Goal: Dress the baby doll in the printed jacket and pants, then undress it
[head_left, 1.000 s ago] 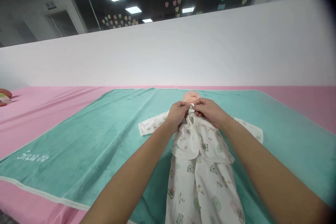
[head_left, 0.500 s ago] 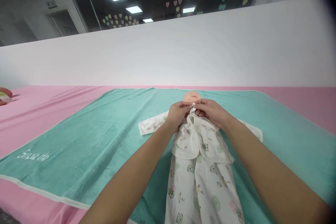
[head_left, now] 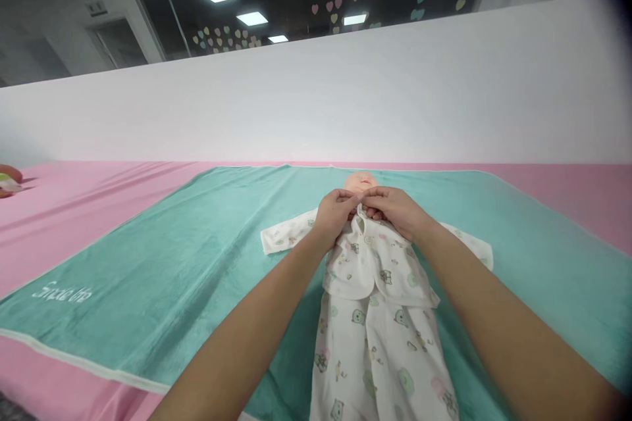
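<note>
A baby doll lies on its back on a teal towel, dressed in a white printed top and matching trousers. My left hand and my right hand meet at the doll's neck. Both are closed in a pinch on the collar of the top, fingertips touching each other. The doll's chin and neck are hidden behind my fingers. The top's sleeves spread out flat to either side.
The towel covers a pink sheet on a wide bed or table. A white partition runs along the far side. Some small coloured object lies at the far left edge.
My hands have stayed at the collar; the fingertips have drawn slightly closer together and the small white bit of fabric between them is now covered.
</note>
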### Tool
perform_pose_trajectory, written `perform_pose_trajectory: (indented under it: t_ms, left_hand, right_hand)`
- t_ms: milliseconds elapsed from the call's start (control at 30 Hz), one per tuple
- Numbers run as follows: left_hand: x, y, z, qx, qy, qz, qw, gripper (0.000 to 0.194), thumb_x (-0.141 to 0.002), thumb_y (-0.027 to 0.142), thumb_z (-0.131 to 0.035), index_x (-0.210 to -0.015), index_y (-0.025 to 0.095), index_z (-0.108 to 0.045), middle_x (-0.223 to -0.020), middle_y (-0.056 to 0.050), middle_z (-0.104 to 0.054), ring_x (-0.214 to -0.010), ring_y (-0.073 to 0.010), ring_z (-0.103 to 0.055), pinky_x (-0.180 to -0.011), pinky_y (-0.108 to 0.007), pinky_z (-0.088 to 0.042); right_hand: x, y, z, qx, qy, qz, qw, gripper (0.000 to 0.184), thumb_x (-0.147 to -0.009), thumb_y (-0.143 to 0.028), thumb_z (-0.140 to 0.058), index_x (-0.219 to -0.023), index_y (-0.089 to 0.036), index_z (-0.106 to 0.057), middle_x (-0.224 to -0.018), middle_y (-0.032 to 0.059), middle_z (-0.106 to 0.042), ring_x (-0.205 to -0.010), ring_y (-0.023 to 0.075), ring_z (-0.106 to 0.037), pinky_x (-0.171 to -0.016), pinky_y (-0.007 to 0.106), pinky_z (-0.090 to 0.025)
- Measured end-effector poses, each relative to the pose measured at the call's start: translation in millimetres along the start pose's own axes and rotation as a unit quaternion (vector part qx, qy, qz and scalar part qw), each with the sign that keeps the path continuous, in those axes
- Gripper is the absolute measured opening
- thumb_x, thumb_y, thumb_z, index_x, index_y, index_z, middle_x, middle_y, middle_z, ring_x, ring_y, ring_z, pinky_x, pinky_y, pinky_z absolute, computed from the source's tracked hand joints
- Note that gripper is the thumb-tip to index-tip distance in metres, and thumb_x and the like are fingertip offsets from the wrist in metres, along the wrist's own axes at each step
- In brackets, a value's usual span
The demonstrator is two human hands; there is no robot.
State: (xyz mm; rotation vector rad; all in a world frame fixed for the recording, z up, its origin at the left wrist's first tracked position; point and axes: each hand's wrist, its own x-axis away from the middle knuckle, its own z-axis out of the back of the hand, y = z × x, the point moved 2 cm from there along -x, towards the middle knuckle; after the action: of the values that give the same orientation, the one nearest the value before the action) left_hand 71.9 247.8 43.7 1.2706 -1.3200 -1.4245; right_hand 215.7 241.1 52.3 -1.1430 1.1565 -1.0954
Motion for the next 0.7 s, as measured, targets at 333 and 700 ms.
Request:
perform_pose_trajectory:
  t_ms: [333,700]
  left_hand:
    - [-0.1,1.5,-2.0,-0.002,0.005,0.014,1.000,0.023,-0.065,0.013,-0.062,-0.087,0.017,-0.054,-0.075,0.000,-0.059,-0.055,-0.0077,-0.051,-0.052,-0.020,-0.042]
    - [-2.5,-3.2,-1.2,-0.035,0.003,-0.017,0.999,0.022,-0.064,0.013,-0.057,-0.085,0.020,-0.058,-0.059,0.005,-0.051,-0.051,-0.0083,-0.048,-0.047,-0.019,-0.036]
  right_hand:
    - [-1.6,4.1,2.1,-0.046,0.001,-0.024,0.999,0.017,-0.065,-0.027,-0.071,-0.068,-0.013,-0.061,-0.059,0.0004,-0.056,-0.051,0.0059,-0.046,-0.046,0.017,-0.038]
    - [-3.5,7.3,4.7,-0.080,0.001,-0.033,0.996,0.018,-0.062,-0.026,-0.073,-0.069,-0.013,-0.062,-0.058,-0.0007,-0.055,-0.048,0.0043,-0.043,-0.041,0.016,-0.033]
